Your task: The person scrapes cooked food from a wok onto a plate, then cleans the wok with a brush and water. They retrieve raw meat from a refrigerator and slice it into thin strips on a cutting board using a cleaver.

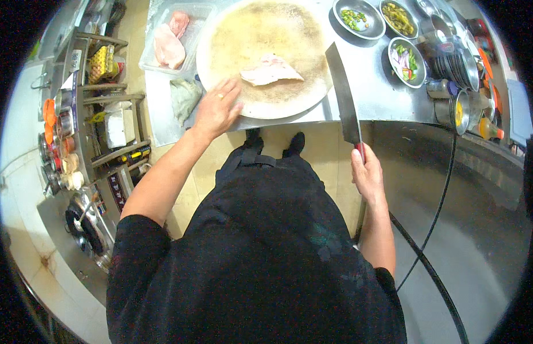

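A pale piece of raw meat lies on a round chopping board in front of me. My left hand rests at the board's near left edge, holding nothing, a short way from the meat; a ring shows on one finger. In my right hand is a cleaver, gripped by its red handle. Its broad blade points away from me, right of the board and apart from the meat. More raw meat sits in a clear plastic tray at the board's left.
A crumpled greenish cloth lies left of the board. On the right stand metal bowls of chopped green peppers, green pickled pieces and sliced onion with peppers. Stacked metal dishes and a bottle stand beyond them. A black hose hangs at the right.
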`<act>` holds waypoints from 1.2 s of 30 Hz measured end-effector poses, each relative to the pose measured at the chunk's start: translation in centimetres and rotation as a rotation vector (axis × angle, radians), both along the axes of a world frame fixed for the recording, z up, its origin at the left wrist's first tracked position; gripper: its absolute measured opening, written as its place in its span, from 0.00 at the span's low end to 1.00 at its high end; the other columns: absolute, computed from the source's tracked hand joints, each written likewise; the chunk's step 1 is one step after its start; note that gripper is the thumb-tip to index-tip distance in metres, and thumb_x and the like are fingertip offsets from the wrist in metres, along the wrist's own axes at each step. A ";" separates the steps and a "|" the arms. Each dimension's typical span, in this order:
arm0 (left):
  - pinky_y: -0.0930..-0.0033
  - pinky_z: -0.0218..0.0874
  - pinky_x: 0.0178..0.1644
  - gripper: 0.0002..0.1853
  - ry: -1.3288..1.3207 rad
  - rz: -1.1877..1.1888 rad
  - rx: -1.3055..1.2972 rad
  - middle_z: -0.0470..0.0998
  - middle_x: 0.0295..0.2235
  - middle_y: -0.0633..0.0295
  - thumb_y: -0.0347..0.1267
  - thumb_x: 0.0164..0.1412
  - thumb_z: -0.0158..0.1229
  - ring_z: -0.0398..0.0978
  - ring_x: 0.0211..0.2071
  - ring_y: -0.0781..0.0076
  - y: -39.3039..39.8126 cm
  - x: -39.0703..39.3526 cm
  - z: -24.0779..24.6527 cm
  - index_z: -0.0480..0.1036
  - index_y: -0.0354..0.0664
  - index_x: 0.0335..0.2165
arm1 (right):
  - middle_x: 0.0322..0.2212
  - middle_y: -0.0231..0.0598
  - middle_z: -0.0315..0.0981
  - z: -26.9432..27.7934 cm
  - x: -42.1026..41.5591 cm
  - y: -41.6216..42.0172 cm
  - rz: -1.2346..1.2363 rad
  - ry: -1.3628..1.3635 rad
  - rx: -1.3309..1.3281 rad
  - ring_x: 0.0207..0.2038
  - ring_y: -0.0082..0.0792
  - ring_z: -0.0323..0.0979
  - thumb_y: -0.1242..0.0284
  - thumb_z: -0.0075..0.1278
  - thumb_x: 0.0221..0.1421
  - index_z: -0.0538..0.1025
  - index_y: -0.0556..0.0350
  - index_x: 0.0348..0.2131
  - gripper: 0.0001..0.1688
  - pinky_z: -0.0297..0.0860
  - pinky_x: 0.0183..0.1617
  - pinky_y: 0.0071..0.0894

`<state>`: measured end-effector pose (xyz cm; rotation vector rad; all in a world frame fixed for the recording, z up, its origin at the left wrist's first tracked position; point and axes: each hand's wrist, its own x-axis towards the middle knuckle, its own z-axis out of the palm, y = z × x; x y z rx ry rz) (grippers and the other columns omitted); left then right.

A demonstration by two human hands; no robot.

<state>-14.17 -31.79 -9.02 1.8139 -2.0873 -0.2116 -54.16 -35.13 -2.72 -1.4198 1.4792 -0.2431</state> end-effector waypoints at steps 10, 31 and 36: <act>0.57 0.65 0.49 0.15 0.138 0.028 -0.255 0.75 0.40 0.54 0.26 0.46 0.60 0.72 0.43 0.53 -6.6 -3.4 0.2 0.75 0.37 0.37 | 0.41 0.55 0.75 6.1 8.2 -1.4 0.266 0.029 0.028 0.46 0.55 0.73 0.61 0.40 0.66 0.69 0.59 0.52 0.23 0.68 0.49 0.43; 0.59 0.65 0.49 0.19 0.259 0.024 -0.221 0.75 0.38 0.55 0.29 0.41 0.65 0.72 0.43 0.54 -6.6 -2.2 -1.3 0.74 0.39 0.37 | 0.43 0.57 0.74 4.2 4.3 -1.4 0.406 0.245 0.009 0.48 0.57 0.71 0.60 0.39 0.65 0.69 0.55 0.53 0.24 0.67 0.52 0.45; 0.56 0.64 0.50 0.20 0.206 0.055 -0.185 0.76 0.36 0.53 0.29 0.45 0.63 0.73 0.42 0.50 -7.7 -1.7 -1.1 0.73 0.38 0.40 | 0.42 0.54 0.76 0.0 -0.7 -1.1 0.352 0.329 -0.024 0.47 0.53 0.73 0.59 0.40 0.65 0.70 0.57 0.52 0.25 0.68 0.52 0.43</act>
